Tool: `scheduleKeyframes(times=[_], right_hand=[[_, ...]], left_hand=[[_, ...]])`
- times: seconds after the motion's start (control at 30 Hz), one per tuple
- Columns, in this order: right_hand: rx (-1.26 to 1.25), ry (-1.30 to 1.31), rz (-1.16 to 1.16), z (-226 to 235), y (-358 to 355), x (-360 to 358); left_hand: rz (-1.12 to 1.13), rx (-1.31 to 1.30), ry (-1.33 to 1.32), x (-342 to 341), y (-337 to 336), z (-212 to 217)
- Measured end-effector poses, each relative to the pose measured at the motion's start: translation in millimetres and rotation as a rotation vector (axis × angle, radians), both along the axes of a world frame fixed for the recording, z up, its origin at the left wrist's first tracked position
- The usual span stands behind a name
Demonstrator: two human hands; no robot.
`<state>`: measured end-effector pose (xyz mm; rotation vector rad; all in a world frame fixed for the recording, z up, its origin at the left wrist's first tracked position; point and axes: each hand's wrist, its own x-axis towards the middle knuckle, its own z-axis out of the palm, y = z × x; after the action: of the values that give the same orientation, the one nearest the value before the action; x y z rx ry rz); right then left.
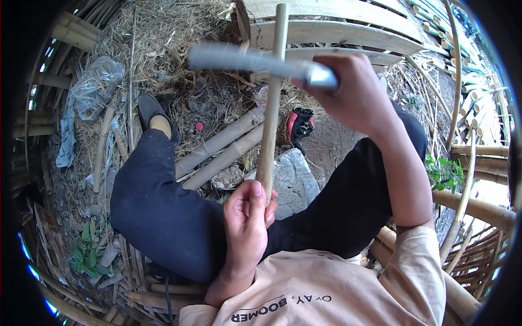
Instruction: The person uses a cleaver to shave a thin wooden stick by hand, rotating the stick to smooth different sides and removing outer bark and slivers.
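Note:
My left hand [247, 212] is wrapped round the lower end of a slender pale wooden stick [270, 125], which stands nearly upright in front of my body. Higher up, my right hand [348, 89] grips a knife with a broad grey blade [234, 58]. The blade is smeared by motion and points left, crossing the upper part of the stick. Whether its edge touches the wood I cannot tell. Below the stick lies a flat grey stone [296, 182], between my spread legs.
Two bamboo poles [215, 146] lie beside the stone, near a red and black object [300, 126]. Wooden planks [331, 33] stand ahead. Clear plastic [97, 87] lies at left among straw. Cut bamboo [473, 106] is stacked at right, by a bamboo rail [478, 209].

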<state>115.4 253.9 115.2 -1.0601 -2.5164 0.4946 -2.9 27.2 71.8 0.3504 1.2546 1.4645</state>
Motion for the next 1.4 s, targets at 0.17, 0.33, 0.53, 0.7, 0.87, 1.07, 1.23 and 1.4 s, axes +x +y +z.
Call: scheduleKeyframes(times=[0.17, 0.33, 0.53, 0.7, 0.87, 1.07, 1.23, 1.4], right_hand=[[0.089, -0.154, 0.150, 1.8, -12.4, 0.3], [0.028, -0.169, 0.122, -3.1, -15.3, 6.3], [-0.008, -0.252, -0.011, -14.4, -6.4, 6.9], [0.073, -0.192, -0.040, -16.2, 5.7, 7.8], [0.198, -0.188, -0.078, -14.2, 25.6, 13.8], [0.314, -0.160, -0.238, -19.9, 41.3, 7.4], [0.406, -0.089, -0.536, 4.6, 96.6, 44.0], [0.002, 0.164, -0.344, 12.1, 25.9, 36.0]], left_hand=[[0.042, -0.018, -0.056, -7.6, 3.1, 6.5], [0.013, -0.011, -0.098, -10.4, 2.8, 9.3], [0.037, -0.045, 0.135, 4.9, 8.7, -3.5], [0.016, -0.055, 0.238, 5.7, 5.7, -1.9], [0.014, -0.046, 0.271, 6.8, 4.2, -2.9], [0.018, -0.034, 0.251, 4.0, 2.7, 0.1], [0.086, -0.006, 0.221, -2.5, -0.2, 10.7], [-0.007, 0.013, 0.166, 5.5, 2.0, 9.4]])
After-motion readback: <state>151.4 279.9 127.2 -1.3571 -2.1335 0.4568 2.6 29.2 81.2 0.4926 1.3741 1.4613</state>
